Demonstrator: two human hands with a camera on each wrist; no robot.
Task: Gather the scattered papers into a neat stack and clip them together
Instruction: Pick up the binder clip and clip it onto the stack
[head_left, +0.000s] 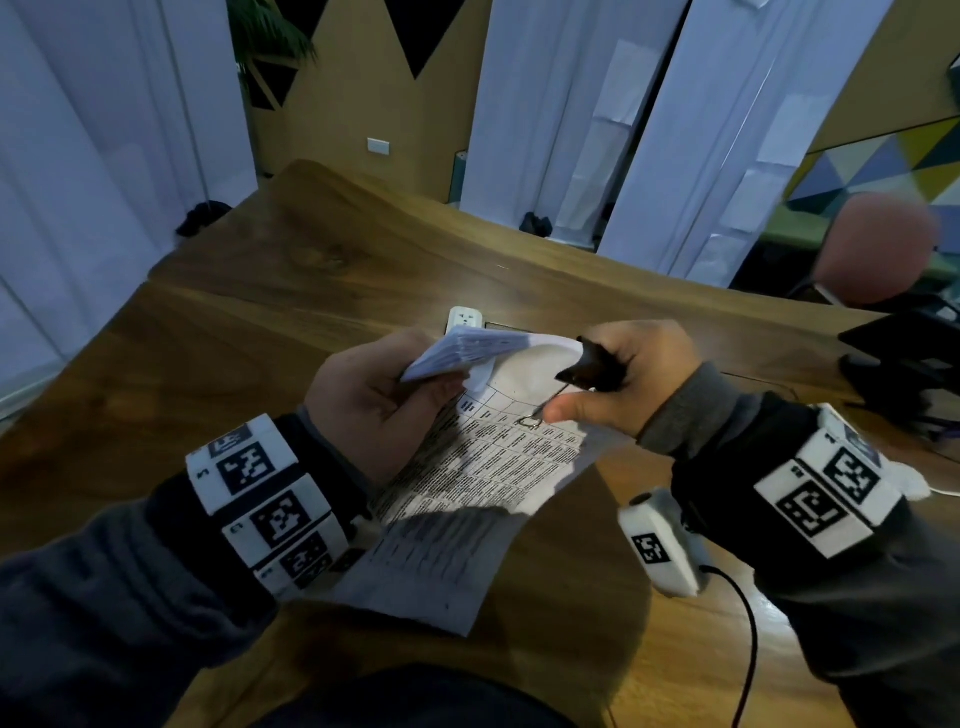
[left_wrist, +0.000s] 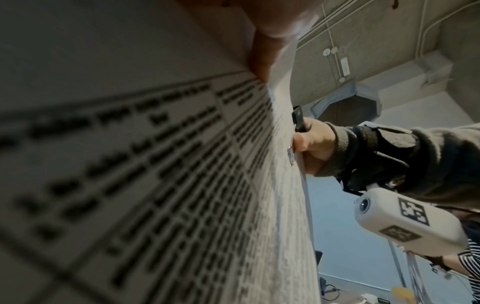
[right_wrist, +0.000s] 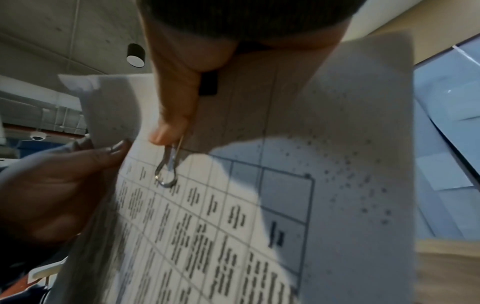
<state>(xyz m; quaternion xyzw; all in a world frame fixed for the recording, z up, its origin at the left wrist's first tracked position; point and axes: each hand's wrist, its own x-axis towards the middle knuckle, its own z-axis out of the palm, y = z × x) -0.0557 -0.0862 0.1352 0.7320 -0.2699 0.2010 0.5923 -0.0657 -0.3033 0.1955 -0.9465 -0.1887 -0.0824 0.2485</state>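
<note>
A stack of printed papers with tables of text is held above the wooden table. My left hand grips its left edge, where the upper corner curls over my fingers. My right hand holds a black binder clip at the stack's top edge. Its thumb presses the clip's wire handle flat on the top sheet. The right wrist view shows the thumb, the wire handle, the clip's black body and the papers. In the left wrist view the papers fill the frame, with the clip beyond.
A white power socket sits in the table just beyond the papers. A black device and another person are at the right edge. A black cable runs across the table at the right. White curtains hang behind.
</note>
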